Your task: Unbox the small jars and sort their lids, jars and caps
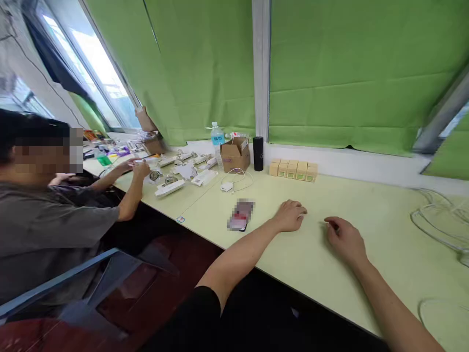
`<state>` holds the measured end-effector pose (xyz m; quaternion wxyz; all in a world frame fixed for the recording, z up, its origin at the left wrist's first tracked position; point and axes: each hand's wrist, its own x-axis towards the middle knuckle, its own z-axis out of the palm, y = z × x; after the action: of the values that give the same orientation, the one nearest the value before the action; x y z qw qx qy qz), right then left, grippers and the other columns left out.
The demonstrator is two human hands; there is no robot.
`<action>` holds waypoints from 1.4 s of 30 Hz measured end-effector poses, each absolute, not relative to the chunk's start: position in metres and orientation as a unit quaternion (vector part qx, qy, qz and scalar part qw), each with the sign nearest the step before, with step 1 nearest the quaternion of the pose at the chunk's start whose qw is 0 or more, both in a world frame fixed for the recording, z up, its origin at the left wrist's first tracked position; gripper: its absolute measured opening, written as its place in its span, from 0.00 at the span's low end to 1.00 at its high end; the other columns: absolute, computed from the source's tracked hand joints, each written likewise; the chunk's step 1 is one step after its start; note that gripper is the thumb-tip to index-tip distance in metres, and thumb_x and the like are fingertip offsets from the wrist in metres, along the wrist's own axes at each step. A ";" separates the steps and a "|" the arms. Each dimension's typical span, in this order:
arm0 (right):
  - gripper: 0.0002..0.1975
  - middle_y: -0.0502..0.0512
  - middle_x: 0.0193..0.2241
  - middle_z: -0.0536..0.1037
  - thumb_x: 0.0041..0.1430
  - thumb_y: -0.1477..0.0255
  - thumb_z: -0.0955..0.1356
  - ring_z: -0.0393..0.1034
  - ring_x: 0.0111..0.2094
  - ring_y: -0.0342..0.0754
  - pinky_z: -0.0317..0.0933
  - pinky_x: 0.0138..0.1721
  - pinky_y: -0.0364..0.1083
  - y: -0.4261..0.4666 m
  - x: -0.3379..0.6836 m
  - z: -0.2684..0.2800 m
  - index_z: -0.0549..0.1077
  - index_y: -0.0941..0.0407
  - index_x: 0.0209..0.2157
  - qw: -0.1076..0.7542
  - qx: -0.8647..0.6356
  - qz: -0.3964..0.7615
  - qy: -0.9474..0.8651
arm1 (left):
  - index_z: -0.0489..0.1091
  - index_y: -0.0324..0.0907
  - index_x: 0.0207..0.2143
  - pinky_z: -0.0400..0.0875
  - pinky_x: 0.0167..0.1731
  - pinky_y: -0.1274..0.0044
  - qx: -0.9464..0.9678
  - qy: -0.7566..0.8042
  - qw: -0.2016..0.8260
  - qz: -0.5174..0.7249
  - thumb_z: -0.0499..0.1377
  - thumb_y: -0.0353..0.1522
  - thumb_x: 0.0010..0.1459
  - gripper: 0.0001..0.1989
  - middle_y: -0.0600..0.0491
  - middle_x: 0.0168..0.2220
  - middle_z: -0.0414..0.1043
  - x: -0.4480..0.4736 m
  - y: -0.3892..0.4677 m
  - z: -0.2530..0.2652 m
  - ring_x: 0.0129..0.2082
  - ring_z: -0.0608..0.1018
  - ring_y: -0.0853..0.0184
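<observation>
A pale yellow-green table (pixel 366 200) extends beneath the person's left hand (pixel 291 215). A phone (pixel 241 215), its screen blurred, lies left of that hand, with a white charger (pixel 227 186) and looped cable beyond it. Farther past the hand stand small tan boxes (pixel 292 169) in a row, a black cylinder (pixel 258 153) and a cardboard box (pixel 235 157). White packages (pixel 170 188) lie well to its left.

Prob. a small workshop or light-assembly rm: long pale bench (pixel 340 193) along the wall, co-worker (pixel 54 220) sitting at it w/ both hands (pixel 141 169) up at a small item, white parts (pixel 170 188) spread nearby, open cardboard carton (pixel 234 159), row of sm. boxes (pixel 292 169), loose cables (pixel 427 234), green cloth (pixel 359 73) over the windows (pixel 104 63).
</observation>
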<state>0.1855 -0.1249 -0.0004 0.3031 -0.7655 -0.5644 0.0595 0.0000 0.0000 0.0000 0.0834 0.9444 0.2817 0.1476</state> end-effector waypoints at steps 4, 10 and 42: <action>0.19 0.56 0.44 0.81 0.59 0.61 0.59 0.73 0.43 0.55 0.63 0.37 0.50 -0.128 0.186 0.001 0.76 0.51 0.45 0.302 -0.773 0.060 -0.555 | 0.70 0.46 0.54 0.65 0.59 0.62 0.943 0.290 0.082 0.143 0.52 0.32 0.65 0.17 0.48 0.59 0.68 0.001 -0.002 0.001 0.57 0.69 0.57; 0.19 0.56 0.43 0.81 0.61 0.62 0.60 0.73 0.42 0.54 0.62 0.34 0.48 -0.124 0.186 0.003 0.76 0.51 0.45 0.275 -0.783 0.060 -0.554 | 0.70 0.47 0.55 0.63 0.61 0.64 0.938 0.304 0.085 0.144 0.52 0.33 0.66 0.17 0.49 0.59 0.68 0.000 -0.005 0.002 0.59 0.67 0.58; 0.19 0.54 0.46 0.82 0.65 0.65 0.59 0.75 0.41 0.53 0.58 0.30 0.46 -0.104 0.184 0.014 0.76 0.49 0.50 0.203 -0.809 0.065 -0.548 | 0.45 0.29 0.70 0.43 0.71 0.56 0.892 0.398 -0.071 0.203 0.57 0.27 0.53 0.43 0.29 0.72 0.43 0.120 0.088 0.013 0.73 0.48 0.45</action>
<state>0.1843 -0.1042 0.0145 0.2034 -0.8087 -0.5481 0.0650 0.1200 0.0882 0.0134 -0.0706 0.8920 0.3978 0.2026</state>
